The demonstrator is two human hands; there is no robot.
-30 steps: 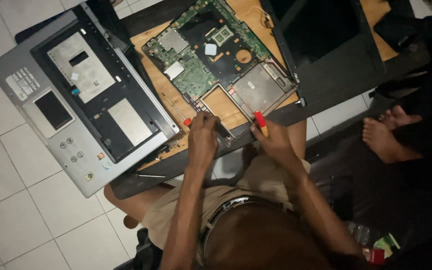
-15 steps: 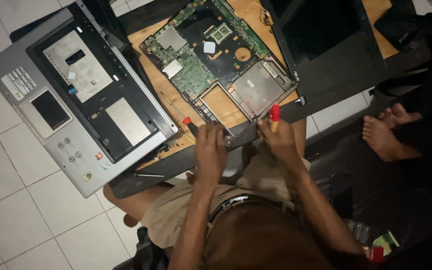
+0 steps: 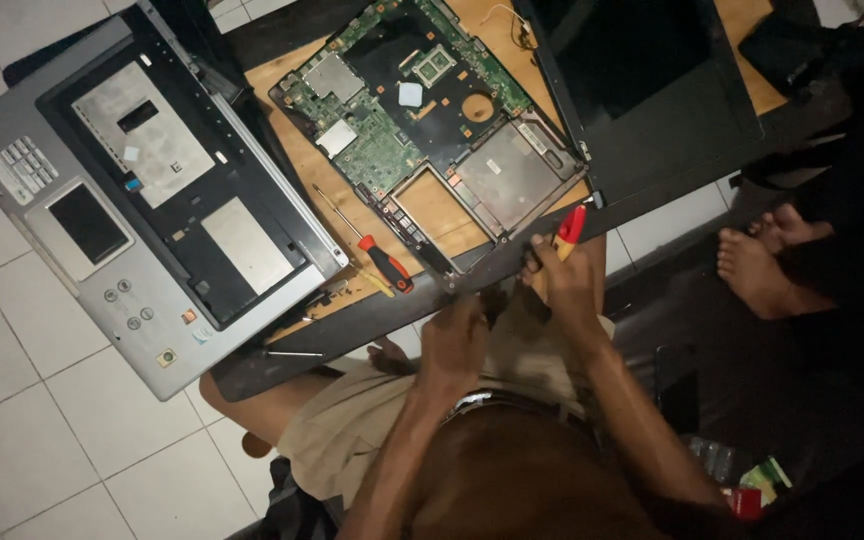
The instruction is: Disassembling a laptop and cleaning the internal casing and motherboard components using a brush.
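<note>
Seated person at a low wooden table [image 3: 304, 165], seen from above. The right hand [image 3: 564, 285] is closed around a red-and-yellow-handled tool [image 3: 569, 228] at the near table edge; the left hand [image 3: 455, 345] sits just beside it, fingers curled, and whether it pinches some small part cannot be told, as the spot between the hands is dark. Just beyond the hands lies one bare green motherboard [image 3: 407, 105] in its black base tray. Left of the left hand lies one red-and-black screwdriver [image 3: 372, 250], set down; farther left lies one grey palm-rest cover [image 3: 127, 215]. Beyond the right hand lies one dark screen panel [image 3: 652, 80]. The step appears to be disassembly near the front edge of the base; the next move would call for a firm seat of the tool tip. A second person's two bare feet [image 3: 762, 255] rest to the right.
</note>
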